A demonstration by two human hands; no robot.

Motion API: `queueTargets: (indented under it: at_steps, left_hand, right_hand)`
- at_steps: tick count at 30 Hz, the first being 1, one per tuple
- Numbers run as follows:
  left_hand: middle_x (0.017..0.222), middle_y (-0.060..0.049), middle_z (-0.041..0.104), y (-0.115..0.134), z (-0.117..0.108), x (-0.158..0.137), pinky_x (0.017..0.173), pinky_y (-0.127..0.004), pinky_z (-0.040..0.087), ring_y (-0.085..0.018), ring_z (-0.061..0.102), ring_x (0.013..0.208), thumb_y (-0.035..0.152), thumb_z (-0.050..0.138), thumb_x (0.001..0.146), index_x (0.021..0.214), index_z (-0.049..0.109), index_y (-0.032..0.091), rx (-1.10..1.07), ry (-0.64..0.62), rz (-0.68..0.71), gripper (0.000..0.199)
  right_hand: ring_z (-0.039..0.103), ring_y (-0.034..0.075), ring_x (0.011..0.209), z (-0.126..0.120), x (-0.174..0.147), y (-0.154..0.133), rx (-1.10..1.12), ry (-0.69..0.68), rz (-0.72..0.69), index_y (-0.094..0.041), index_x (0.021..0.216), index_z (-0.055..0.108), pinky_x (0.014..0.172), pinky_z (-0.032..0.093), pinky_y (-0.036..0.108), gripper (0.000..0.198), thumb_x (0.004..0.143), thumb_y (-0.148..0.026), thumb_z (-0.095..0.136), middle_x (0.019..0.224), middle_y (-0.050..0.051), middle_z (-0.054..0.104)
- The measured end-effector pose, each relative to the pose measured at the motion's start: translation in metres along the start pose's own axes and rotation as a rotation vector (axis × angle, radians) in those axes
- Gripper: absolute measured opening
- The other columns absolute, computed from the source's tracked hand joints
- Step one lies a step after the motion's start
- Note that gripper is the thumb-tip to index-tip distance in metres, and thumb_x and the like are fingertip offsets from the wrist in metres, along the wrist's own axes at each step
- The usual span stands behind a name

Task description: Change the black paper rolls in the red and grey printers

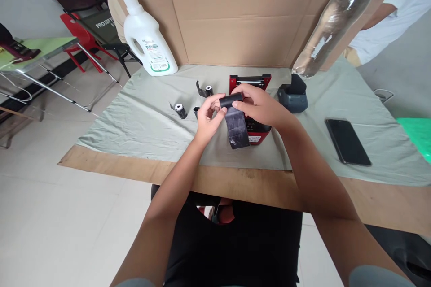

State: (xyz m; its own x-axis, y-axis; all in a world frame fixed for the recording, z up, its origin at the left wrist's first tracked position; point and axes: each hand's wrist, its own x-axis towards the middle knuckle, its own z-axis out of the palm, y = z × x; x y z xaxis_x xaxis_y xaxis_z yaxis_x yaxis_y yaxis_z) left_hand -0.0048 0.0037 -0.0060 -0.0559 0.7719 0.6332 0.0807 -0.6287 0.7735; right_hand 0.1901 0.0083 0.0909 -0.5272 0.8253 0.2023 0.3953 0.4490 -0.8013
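Between my two hands is a small black paper roll (230,100), lying crosswise, with a loose dark strip (237,128) hanging from it. My left hand (211,114) pinches the roll's left end with thumb and fingers. Over its right end are the fingers and thumb of my right hand (257,104). Partly hidden behind my right hand stands a red and black boxy device (256,138), which looks like a small printer with its lid raised. Left of my hands, similar rolls stand on the cloth: one roll (180,110), another roll (208,90) and a partly covered one (196,111).
A dark grey device (292,97) with a raised flap and a black phone (348,141) lie to the right. A white detergent jug (150,38) and a clear bottle (336,22) lean near the cardboard panel (235,18). A person's white sleeve (409,2) shows behind.
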Motion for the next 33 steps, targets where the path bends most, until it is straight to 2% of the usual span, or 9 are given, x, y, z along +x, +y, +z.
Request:
queueTargets:
  at_steps: [4,7,12,17,22,24,26,30,33]
  left_hand:
    - [0.086,-0.001,0.064,-0.005,0.0,0.001,0.078,-0.031,0.054,-0.015,0.065,0.079,0.063,0.066,0.095,0.119,0.069,0.028,-0.005,-0.005,-0.05,0.043]
    - [0.085,0.0,0.064,-0.005,0.0,0.001,0.073,-0.028,0.053,-0.013,0.063,0.075,0.061,0.069,0.094,0.116,0.07,0.027,0.014,0.018,-0.03,0.04]
    - [0.102,-0.004,0.07,-0.006,0.001,0.002,0.075,-0.027,0.056,-0.014,0.068,0.083,0.059,0.077,0.088,0.122,0.068,0.027,-0.024,0.017,-0.003,0.047]
    - [0.087,-0.001,0.069,-0.011,0.001,0.002,0.07,-0.026,0.058,-0.013,0.068,0.073,0.059,0.073,0.091,0.12,0.068,0.024,-0.053,-0.041,-0.079,0.045]
    - [0.115,-0.005,0.067,-0.008,0.001,0.004,0.073,-0.024,0.059,-0.015,0.073,0.093,0.057,0.079,0.087,0.12,0.069,0.026,-0.054,-0.005,0.018,0.046]
    - [0.12,-0.005,0.066,-0.007,0.001,0.004,0.073,-0.023,0.059,-0.016,0.073,0.095,0.058,0.078,0.088,0.121,0.069,0.028,-0.076,0.0,0.002,0.046]
    - [0.11,-0.004,0.07,-0.007,0.002,0.004,0.07,-0.024,0.06,-0.014,0.073,0.086,0.06,0.073,0.091,0.123,0.068,0.029,-0.118,-0.005,-0.057,0.045]
    - [0.09,0.0,0.072,-0.013,-0.003,0.006,0.067,-0.027,0.061,-0.012,0.069,0.07,0.062,0.072,0.09,0.116,0.071,0.027,-0.13,-0.042,-0.144,0.044]
    - [0.086,0.001,0.071,-0.016,-0.028,0.022,0.071,-0.028,0.061,-0.012,0.07,0.07,0.061,0.079,0.085,0.119,0.07,0.027,-0.029,-0.004,-0.127,0.049]
  right_hand:
    - [0.066,0.023,0.099,0.003,0.003,0.005,0.154,-0.01,-0.097,-0.025,0.107,0.061,0.088,0.053,0.039,0.022,0.086,-0.024,0.066,0.112,0.004,0.067]
    - [0.066,0.022,0.095,0.008,0.006,0.008,0.182,0.011,-0.057,-0.024,0.104,0.061,0.086,0.054,0.038,0.02,0.086,-0.025,0.066,0.106,0.004,0.068]
    - [0.066,0.023,0.098,0.012,0.01,0.012,0.207,0.079,-0.029,-0.023,0.1,0.061,0.086,0.054,0.037,0.016,0.084,-0.027,0.065,0.104,0.004,0.068]
    - [0.066,0.022,0.096,0.014,0.01,0.013,0.231,0.066,-0.079,-0.024,0.102,0.06,0.085,0.053,0.037,0.022,0.081,-0.022,0.065,0.104,0.003,0.067]
    - [0.065,0.021,0.091,0.021,0.013,0.018,0.313,0.163,-0.006,-0.026,0.102,0.061,0.082,0.054,0.036,0.019,0.085,-0.03,0.068,0.099,0.002,0.068]
    - [0.065,0.021,0.086,0.023,0.015,0.021,0.354,0.175,0.025,-0.026,0.102,0.062,0.076,0.055,0.035,0.021,0.085,-0.032,0.071,0.096,0.002,0.068]
    - [0.066,0.02,0.087,0.024,0.015,0.023,0.38,0.164,-0.001,-0.026,0.102,0.061,0.075,0.055,0.035,0.023,0.083,-0.031,0.073,0.099,0.002,0.069]
    - [0.068,0.02,0.096,0.026,0.014,0.022,0.363,0.143,-0.077,-0.025,0.104,0.062,0.086,0.057,0.038,0.024,0.082,-0.025,0.072,0.111,0.003,0.069]
    - [0.07,0.02,0.092,0.027,0.013,0.018,0.323,0.218,-0.033,-0.027,0.115,0.062,0.083,0.059,0.039,0.031,0.085,-0.026,0.072,0.121,0.005,0.068]
